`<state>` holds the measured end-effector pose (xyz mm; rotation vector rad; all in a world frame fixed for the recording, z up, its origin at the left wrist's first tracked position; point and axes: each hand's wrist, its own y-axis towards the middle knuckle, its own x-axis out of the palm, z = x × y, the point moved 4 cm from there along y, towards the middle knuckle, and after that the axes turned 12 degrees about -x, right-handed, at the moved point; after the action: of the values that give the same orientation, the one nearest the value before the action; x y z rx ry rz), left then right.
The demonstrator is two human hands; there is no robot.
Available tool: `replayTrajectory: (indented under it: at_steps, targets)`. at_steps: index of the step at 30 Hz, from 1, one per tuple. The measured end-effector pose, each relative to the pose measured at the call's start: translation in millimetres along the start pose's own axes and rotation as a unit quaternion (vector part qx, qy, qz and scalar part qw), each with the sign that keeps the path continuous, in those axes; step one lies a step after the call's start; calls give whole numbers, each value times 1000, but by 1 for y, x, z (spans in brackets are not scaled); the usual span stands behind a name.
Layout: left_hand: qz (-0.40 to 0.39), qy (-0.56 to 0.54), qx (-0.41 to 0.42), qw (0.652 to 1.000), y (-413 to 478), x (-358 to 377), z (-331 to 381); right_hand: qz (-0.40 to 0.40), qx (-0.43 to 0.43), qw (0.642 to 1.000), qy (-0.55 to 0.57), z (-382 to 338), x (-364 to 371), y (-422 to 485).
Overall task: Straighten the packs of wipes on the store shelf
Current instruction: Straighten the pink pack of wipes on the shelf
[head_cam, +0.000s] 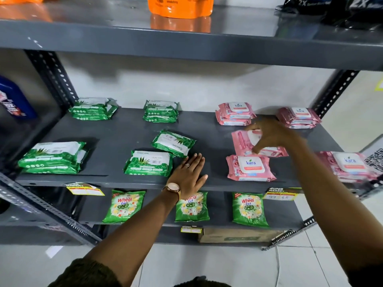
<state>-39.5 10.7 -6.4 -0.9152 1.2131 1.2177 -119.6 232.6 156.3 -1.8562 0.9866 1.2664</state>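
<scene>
Green Origami wipe packs and pink Kara wipe packs lie on the grey middle shelf (116,133). A crooked pink pack (241,142) lies turned sideways behind a front pink pack (249,168). My right hand (271,134) rests on the crooked pack with fingers spread over it. My left hand (191,175) lies flat and open on the shelf, beside a green pack (149,163). Behind that one, a tilted green pack (173,143) lies askew. Neat stacks stand at the back: green stacks (92,109) (161,111), pink stacks (235,113) (298,118).
A green stack (52,158) lies front left, a pink stack (348,165) front right. The upper shelf (186,38) hangs low overhead with an orange pouch (180,6). Green detergent bags (124,206) sit on the shelf below. Slotted posts (51,79) frame both sides.
</scene>
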Motion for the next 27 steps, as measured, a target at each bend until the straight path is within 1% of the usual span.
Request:
replayTrajectory:
  at_steps: [3,6,10,11,15,17,20,22,23,24,25,26,27]
  targets:
    - [-2,1,-1,1000,0,0,1,-50,-7,999,-10,-11,28,-15]
    - [-8,4,-4,1000,0,0,1,-49,-7,998,-34,-12,43,-17]
    - [-7,5,-7,1000,-1,0,0,-103,13,994,21,-3,35,-17]
    - [-7,5,-8,1000,-1,0,0,-106,17,994,24,-1,33,-18]
    - [-7,6,-7,1000,0,0,1,-60,33,997,33,2,32,-21]
    - [-1,11,-7,1000,-1,-1,1,-28,58,998,20,2,32,-23]
    - [10,7,-7,1000,-2,-2,2,35,110,993,-38,0,31,-26]
    - [13,5,-7,1000,-2,-2,2,70,154,981,-97,-3,28,-31]
    - [13,4,-8,1000,-2,-2,2,89,157,976,-119,-5,27,-33]
    - [12,3,-9,1000,-2,-2,1,107,140,974,-142,-6,25,-34]
    - [10,2,-9,1000,-1,-2,1,107,98,977,-158,-9,25,-36]
    - [9,1,-10,1000,-1,-1,0,95,30,982,-161,-10,26,-35]
    - [5,2,-9,1000,0,0,0,57,-40,984,-164,-11,32,-35]
